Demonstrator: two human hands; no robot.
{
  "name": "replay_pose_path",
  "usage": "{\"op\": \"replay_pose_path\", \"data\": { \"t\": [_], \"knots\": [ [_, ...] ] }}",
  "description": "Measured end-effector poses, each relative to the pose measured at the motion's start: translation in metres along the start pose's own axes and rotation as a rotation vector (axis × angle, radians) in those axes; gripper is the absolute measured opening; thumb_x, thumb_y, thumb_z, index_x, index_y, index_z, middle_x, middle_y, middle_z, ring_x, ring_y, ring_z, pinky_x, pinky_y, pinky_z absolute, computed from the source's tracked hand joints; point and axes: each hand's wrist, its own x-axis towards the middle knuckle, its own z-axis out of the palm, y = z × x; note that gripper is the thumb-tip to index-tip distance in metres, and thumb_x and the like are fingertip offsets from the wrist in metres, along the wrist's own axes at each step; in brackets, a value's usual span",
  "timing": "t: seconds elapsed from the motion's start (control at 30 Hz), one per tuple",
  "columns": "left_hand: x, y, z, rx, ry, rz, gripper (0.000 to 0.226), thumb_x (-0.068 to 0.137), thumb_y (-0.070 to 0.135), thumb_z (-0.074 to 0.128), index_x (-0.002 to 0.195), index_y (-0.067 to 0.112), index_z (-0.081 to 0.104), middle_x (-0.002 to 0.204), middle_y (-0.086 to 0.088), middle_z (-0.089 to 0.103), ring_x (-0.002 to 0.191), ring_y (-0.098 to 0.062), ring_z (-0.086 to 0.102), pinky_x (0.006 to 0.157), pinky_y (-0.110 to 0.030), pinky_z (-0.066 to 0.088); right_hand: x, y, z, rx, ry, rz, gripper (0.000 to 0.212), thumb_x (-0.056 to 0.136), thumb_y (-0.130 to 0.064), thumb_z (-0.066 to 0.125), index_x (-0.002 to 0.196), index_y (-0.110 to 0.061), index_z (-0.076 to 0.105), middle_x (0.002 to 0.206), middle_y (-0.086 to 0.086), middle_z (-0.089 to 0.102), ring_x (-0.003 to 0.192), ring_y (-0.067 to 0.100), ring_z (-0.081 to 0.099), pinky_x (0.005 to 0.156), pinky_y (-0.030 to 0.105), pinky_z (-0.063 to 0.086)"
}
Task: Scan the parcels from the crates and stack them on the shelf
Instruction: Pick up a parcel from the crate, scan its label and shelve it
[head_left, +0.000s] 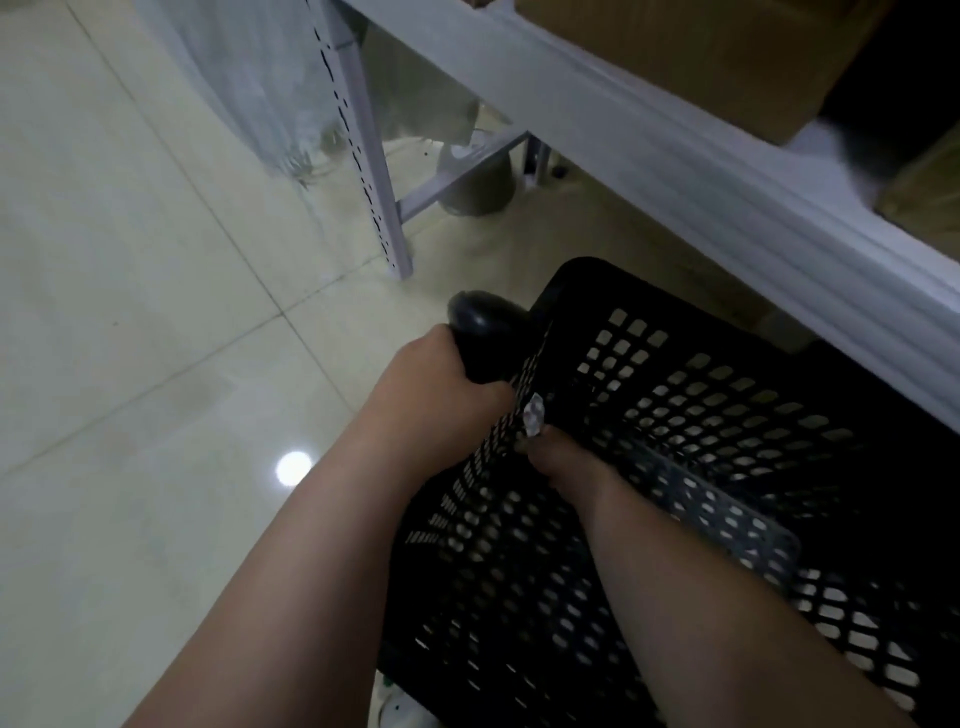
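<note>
A black perforated crate (727, 395) stands on the floor under the shelf, and I see no parcel inside it. My left hand (436, 384) is closed around a black rounded scanner (483, 322) and rests against the outside of the crate's left wall. My right hand (561, 460) reaches inside the crate and pinches that same wall near the top, beside a small whitish tag (534, 415). A grey perforated rim strip (727, 512) runs across the crate behind my right forearm. Brown cardboard boxes (701, 52) sit on the white shelf (675, 171) at the upper right.
The shelf's white slotted upright (363, 156) stands on the pale tiled floor (130, 312) just beyond the crate. A clear plastic bag (249, 78) hangs left of it. A grey round bin (478, 187) sits under the shelf. Open floor lies to the left.
</note>
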Motion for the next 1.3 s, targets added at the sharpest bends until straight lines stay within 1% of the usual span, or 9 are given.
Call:
{"op": "replay_pose_path", "data": {
  "t": [0.1, 0.23, 0.33, 0.7, 0.87, 1.0, 1.17, 1.27, 1.3],
  "knots": [
    [-0.005, 0.002, -0.002, 0.012, -0.009, 0.011, 0.029, 0.081, 0.023, 0.064, 0.107, 0.013, 0.057, 0.097, -0.004, 0.063, 0.090, -0.022, 0.060, 0.062, -0.020, 0.041, -0.007, 0.006, -0.011, 0.072, 0.101, 0.087, 0.046, 0.099, -0.019, 0.050, 0.140, 0.000, 0.042, 0.141, 0.015, 0.047, 0.119, 0.030, 0.050, 0.093, 0.032, 0.042],
    [-0.015, 0.011, -0.005, -0.017, -0.028, 0.025, 0.031, 0.079, 0.023, 0.066, 0.108, 0.013, 0.058, 0.097, -0.005, 0.063, 0.090, -0.023, 0.061, 0.070, -0.032, 0.047, -0.044, 0.018, -0.035, 0.406, 0.195, 0.070, 0.011, 0.091, -0.013, 0.062, 0.100, -0.011, 0.067, 0.118, 0.014, 0.063, 0.102, 0.028, 0.058, 0.082, 0.032, 0.045],
    [-0.027, 0.020, -0.007, -0.024, -0.047, 0.046, 0.030, 0.080, 0.023, 0.066, 0.107, 0.014, 0.058, 0.097, -0.003, 0.062, 0.092, -0.022, 0.059, 0.075, -0.032, 0.047, -0.090, 0.022, -0.049, 0.626, 0.218, 0.017, 0.011, 0.082, -0.014, 0.074, 0.090, -0.008, 0.071, 0.106, 0.016, 0.070, 0.096, 0.031, 0.066, 0.081, 0.034, 0.050],
    [-0.100, 0.049, -0.004, -0.233, -0.181, 0.042, 0.023, 0.078, 0.013, 0.070, 0.099, 0.012, 0.061, 0.085, -0.006, 0.066, 0.072, -0.020, 0.063, 0.063, -0.030, 0.050, -0.271, 0.029, -0.089, 0.891, 0.093, -0.215, 0.013, 0.085, -0.001, 0.061, 0.080, -0.008, 0.070, 0.082, 0.013, 0.070, 0.075, 0.025, 0.065, 0.075, 0.035, 0.053],
    [-0.145, 0.060, 0.002, -0.443, -0.294, 0.028, 0.039, 0.067, 0.014, 0.076, 0.105, 0.013, 0.068, 0.095, -0.014, 0.074, 0.090, -0.032, 0.071, 0.088, -0.052, 0.055, -0.332, 0.050, -0.110, 0.939, -0.041, -0.395, 0.020, 0.078, -0.004, 0.057, 0.061, -0.016, 0.054, 0.066, 0.002, 0.054, 0.057, 0.015, 0.054, 0.061, 0.030, 0.044],
    [-0.181, 0.072, 0.012, -0.447, -0.273, 0.083, 0.028, 0.077, 0.003, 0.073, 0.103, 0.013, 0.069, 0.096, -0.013, 0.073, 0.091, -0.030, 0.069, 0.086, -0.047, 0.055, -0.374, 0.065, -0.125, 0.926, -0.026, -0.457, 0.013, 0.059, -0.007, 0.056, 0.069, -0.014, 0.050, 0.072, 0.005, 0.052, 0.066, 0.019, 0.053, 0.062, 0.030, 0.044],
    [-0.225, 0.104, 0.028, -0.372, -0.096, 0.187, 0.048, 0.047, 0.026, 0.072, 0.095, 0.021, 0.068, 0.090, -0.004, 0.072, 0.086, -0.024, 0.068, 0.082, -0.047, 0.056, -0.426, 0.077, -0.146, 0.839, 0.114, -0.470, 0.022, 0.076, 0.004, 0.040, 0.073, -0.014, 0.052, 0.071, 0.006, 0.051, 0.063, 0.019, 0.053, 0.060, 0.028, 0.045],
    [-0.246, 0.125, 0.032, -0.397, -0.054, 0.246, 0.050, 0.049, 0.025, 0.073, 0.098, 0.018, 0.067, 0.090, -0.004, 0.071, 0.086, -0.023, 0.067, 0.083, -0.047, 0.056, -0.455, 0.080, -0.157, 0.756, 0.127, -0.545, 0.009, 0.081, -0.013, 0.065, 0.089, -0.016, 0.064, 0.087, 0.009, 0.066, 0.083, 0.024, 0.063, 0.085, 0.040, 0.051],
    [-0.254, 0.132, 0.034, -0.404, -0.043, 0.264, 0.047, 0.053, 0.022, 0.075, 0.099, 0.017, 0.066, 0.090, -0.004, 0.071, 0.086, -0.024, 0.067, 0.084, -0.046, 0.056, -0.465, 0.082, -0.161, 0.692, 0.143, -0.550, 0.025, 0.076, -0.021, 0.073, 0.098, -0.015, 0.063, 0.092, 0.009, 0.069, 0.087, 0.025, 0.065, 0.089, 0.042, 0.051]
  ]
}}
